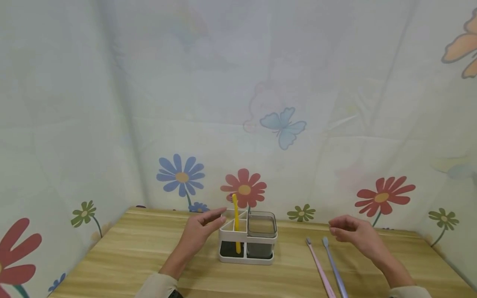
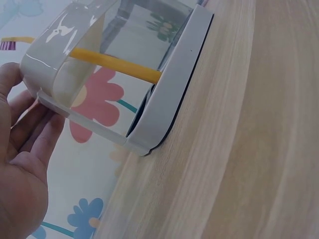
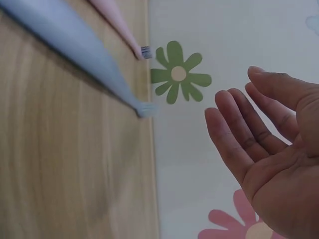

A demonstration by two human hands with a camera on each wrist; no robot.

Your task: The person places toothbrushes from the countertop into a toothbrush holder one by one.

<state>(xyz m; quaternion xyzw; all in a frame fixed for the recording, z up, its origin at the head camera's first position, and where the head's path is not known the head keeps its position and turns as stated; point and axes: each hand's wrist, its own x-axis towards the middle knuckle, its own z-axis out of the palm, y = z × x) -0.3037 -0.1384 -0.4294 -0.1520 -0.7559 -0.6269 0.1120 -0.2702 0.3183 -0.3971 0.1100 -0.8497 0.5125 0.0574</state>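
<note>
Wooden table, floral backdrop; left hand loose beside holder with yellow toothbrush, right hand relaxed, empty, above pink toothbrush and blue toothbrush, both cut off at frame bottom.

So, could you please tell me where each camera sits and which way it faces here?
Head: worn high, looks forward and down at the table; left hand and right hand show.
Left wrist: low beside the white holder with its yellow toothbrush; palm shows.
Right wrist: looks past the open palm at the blue toothbrush.
Head and left wrist share the holder.
</note>
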